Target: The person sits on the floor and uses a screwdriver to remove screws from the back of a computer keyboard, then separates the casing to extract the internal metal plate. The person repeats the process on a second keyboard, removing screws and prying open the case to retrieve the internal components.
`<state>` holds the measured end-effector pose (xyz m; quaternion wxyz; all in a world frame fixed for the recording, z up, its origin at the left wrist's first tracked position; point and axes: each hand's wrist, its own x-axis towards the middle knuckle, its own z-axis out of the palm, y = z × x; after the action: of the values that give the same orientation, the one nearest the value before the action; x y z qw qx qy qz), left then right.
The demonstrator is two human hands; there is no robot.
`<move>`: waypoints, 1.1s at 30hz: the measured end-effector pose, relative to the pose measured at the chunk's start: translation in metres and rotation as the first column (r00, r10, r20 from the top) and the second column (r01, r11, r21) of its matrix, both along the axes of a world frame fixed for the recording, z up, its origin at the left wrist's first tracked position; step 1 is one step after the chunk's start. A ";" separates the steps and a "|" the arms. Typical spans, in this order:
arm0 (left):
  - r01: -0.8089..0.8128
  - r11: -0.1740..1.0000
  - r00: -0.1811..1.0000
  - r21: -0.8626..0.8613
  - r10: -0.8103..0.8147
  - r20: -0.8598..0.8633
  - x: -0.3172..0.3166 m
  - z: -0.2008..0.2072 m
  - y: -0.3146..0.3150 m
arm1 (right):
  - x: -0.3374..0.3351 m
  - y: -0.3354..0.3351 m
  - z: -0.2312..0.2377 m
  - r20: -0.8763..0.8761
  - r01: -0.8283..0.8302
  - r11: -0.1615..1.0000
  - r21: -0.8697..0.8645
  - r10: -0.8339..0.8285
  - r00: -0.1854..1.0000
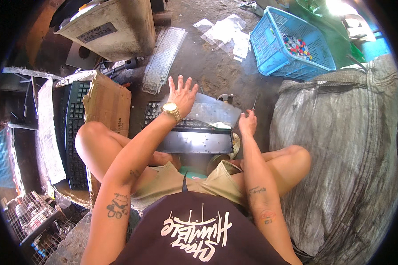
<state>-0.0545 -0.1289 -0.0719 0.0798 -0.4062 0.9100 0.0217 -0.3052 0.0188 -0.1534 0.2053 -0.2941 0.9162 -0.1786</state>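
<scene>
Between my legs lies an opened computer keyboard [194, 141], its dark panel nearest me and rows of round key parts showing at its far left. A clear plastic sheet [214, 112] lies loose and tilted over its far side. My left hand [181, 95], with a gold watch on the wrist, reaches over the sheet's left end, fingers spread. My right hand [248, 123] is closed around a screwdriver [256, 101] by the sheet's right end; its thin shaft points away from me and the handle is mostly hidden. A hammer [226, 97] lies just past the sheet.
A cardboard box [108, 104] at my left holds another black keyboard [77, 132]. Clear sheets [230, 33] and a ribbed clear panel [163, 59] lie on the floor ahead. A blue crate [269, 48] with bottle caps and a big woven sack [336, 154] stand at right.
</scene>
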 end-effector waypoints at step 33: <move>0.429 -0.501 -0.461 0.752 0.594 0.659 0.017 -0.115 0.206 | -0.008 -0.020 -0.117 0.740 0.501 0.865 0.013 -0.346 0.577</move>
<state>-0.0371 0.0770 -0.1870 -0.2521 -0.6058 -0.2002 0.7276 -0.3132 -0.0012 -0.2702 0.4687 0.0103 0.7807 -0.4131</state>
